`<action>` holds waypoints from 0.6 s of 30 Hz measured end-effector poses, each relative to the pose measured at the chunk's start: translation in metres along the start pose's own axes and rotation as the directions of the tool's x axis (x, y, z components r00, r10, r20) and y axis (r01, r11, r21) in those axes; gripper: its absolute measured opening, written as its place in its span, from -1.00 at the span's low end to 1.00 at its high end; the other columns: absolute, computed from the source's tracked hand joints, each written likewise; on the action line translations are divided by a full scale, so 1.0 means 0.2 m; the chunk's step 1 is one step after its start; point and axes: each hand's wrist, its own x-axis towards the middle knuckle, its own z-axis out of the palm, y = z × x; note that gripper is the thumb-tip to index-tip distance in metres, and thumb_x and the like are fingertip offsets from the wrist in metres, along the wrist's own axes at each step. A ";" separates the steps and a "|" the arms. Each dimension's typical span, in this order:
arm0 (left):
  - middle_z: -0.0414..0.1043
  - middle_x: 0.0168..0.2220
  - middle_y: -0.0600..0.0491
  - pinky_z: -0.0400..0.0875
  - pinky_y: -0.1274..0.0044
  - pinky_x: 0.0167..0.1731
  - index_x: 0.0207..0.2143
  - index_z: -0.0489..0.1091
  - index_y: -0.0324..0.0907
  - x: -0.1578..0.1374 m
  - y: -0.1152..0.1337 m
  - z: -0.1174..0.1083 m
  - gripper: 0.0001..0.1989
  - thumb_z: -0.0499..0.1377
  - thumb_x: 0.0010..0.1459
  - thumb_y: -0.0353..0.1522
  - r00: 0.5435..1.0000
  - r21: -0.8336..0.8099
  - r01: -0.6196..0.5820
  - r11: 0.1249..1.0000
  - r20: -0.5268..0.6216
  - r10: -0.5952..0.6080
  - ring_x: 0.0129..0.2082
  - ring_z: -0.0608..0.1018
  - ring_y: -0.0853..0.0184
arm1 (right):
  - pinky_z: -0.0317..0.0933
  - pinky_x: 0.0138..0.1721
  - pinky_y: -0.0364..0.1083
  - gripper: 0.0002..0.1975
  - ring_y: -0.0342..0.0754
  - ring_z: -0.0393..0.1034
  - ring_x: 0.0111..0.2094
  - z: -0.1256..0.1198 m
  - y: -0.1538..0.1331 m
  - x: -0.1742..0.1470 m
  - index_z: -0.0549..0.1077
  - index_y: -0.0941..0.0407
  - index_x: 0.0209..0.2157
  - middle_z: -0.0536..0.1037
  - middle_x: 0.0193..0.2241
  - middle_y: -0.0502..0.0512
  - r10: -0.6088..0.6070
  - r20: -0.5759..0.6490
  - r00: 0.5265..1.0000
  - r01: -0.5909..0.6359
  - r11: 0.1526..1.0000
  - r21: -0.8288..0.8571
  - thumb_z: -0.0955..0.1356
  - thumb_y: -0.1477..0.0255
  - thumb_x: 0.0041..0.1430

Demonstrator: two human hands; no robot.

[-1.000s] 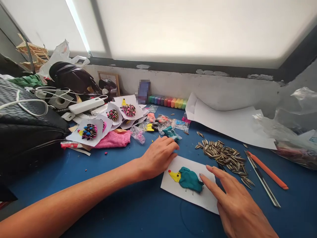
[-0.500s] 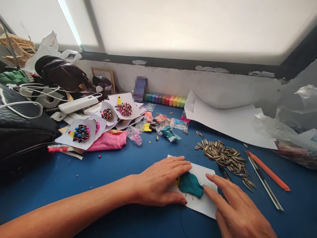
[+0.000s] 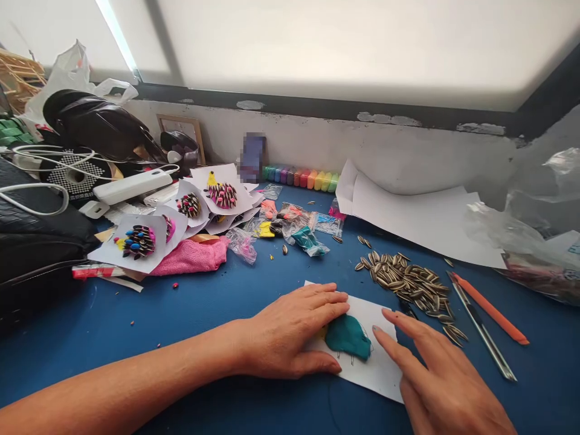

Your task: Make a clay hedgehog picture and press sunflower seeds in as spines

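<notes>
A small white sheet of paper (image 3: 376, 377) lies on the blue table with a flattened piece of teal modelling clay (image 3: 348, 336) stuck on it. Pencil lines show beside and below the clay. My left hand (image 3: 303, 332) rests flat on the paper's left part, fingers spread, its fingertips at the clay's upper left edge and partly hiding a yellow bit of clay. Just right of the teal clay, my right hand (image 3: 439, 368) hovers over the paper with its fingers apart and nothing in them. A gap separates its index fingertip from the clay.
Striped sunflower seeds (image 3: 403, 281) are heaped behind my right hand. A craft knife (image 3: 481, 326) and an orange tool (image 3: 492, 308) lie to the right. Bagged clay (image 3: 309, 240) and finished hedgehog pictures (image 3: 138, 241) sit farther back, near a pink cloth (image 3: 190, 257). Large paper (image 3: 408, 220) leans at the wall.
My right hand has drawn back to the right, its index fingertip leaving the clay's right edge. That edge looks rounder now. My left hand stays on the paper. The view has shifted slightly.
</notes>
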 end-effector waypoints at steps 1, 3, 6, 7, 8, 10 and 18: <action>0.16 0.32 -0.19 0.01 0.27 0.35 0.28 0.15 -0.33 0.00 0.00 0.00 -0.26 0.27 0.19 -0.13 1.000 -0.002 -0.006 1.000 -0.003 0.006 0.37 0.13 0.10 | 0.35 0.02 0.02 -0.53 0.08 0.27 0.20 0.00 0.00 0.00 0.41 0.14 0.14 0.35 0.20 0.29 -0.011 -0.001 1.000 0.011 1.000 0.010 0.23 0.58 0.20; 0.17 0.31 -0.20 0.01 0.27 0.35 0.27 0.15 -0.34 0.00 0.00 0.00 -0.27 0.26 0.20 -0.13 1.000 -0.007 -0.016 1.000 -0.012 0.016 0.37 0.14 0.11 | 0.35 0.03 0.03 -0.49 0.10 0.26 0.22 0.01 -0.01 0.00 0.39 0.10 0.16 0.33 0.21 0.30 -0.037 -0.008 0.999 0.037 0.999 0.012 0.23 0.60 0.19; 0.17 0.31 -0.20 0.01 0.27 0.35 0.27 0.15 -0.33 0.00 0.00 0.00 -0.27 0.26 0.20 -0.13 1.000 -0.010 -0.018 1.000 -0.025 0.018 0.37 0.15 0.12 | 0.37 -0.01 0.04 -0.45 0.15 0.27 0.22 0.03 -0.02 0.00 0.37 0.05 0.19 0.33 0.22 0.32 -0.070 -0.012 0.997 0.070 0.997 -0.024 0.23 0.61 0.17; 0.16 0.31 -0.20 0.01 0.27 0.35 0.27 0.15 -0.33 0.00 0.00 0.01 -0.27 0.26 0.20 -0.13 1.000 -0.009 -0.015 1.000 -0.024 0.015 0.37 0.14 0.12 | 0.37 -0.02 0.05 -0.44 0.17 0.28 0.22 0.03 -0.03 0.00 0.37 0.04 0.20 0.33 0.22 0.34 -0.079 -0.012 0.997 0.079 0.996 -0.045 0.24 0.61 0.17; 0.16 0.32 -0.20 0.01 0.26 0.35 0.28 0.15 -0.33 0.00 0.00 0.01 -0.26 0.26 0.19 -0.12 1.000 -0.009 -0.013 1.000 -0.020 0.013 0.37 0.14 0.11 | 0.37 -0.03 0.05 -0.43 0.18 0.28 0.22 0.03 -0.02 0.00 0.36 0.04 0.20 0.34 0.22 0.35 -0.093 -0.014 0.996 0.092 0.993 -0.068 0.23 0.62 0.16; 0.15 0.32 -0.20 0.01 0.25 0.35 0.28 0.14 -0.32 0.00 0.00 0.01 -0.26 0.27 0.19 -0.12 1.000 -0.011 -0.008 1.000 -0.012 0.007 0.37 0.13 0.11 | 0.36 -0.04 0.07 -0.44 0.22 0.29 0.21 0.02 -0.02 0.01 0.37 0.04 0.21 0.36 0.21 0.37 -0.123 -0.003 0.992 0.122 0.986 -0.113 0.23 0.60 0.17; 0.15 0.32 -0.18 0.02 0.21 0.34 0.29 0.14 -0.26 0.00 0.00 -0.01 -0.28 0.26 0.20 -0.14 1.000 -0.039 0.012 0.999 0.005 -0.011 0.37 0.12 0.08 | 0.34 -0.05 0.10 -0.46 0.25 0.35 0.16 0.00 0.01 0.03 0.38 0.06 0.20 0.38 0.20 0.41 -0.147 0.030 0.989 0.150 0.974 -0.167 0.21 0.56 0.20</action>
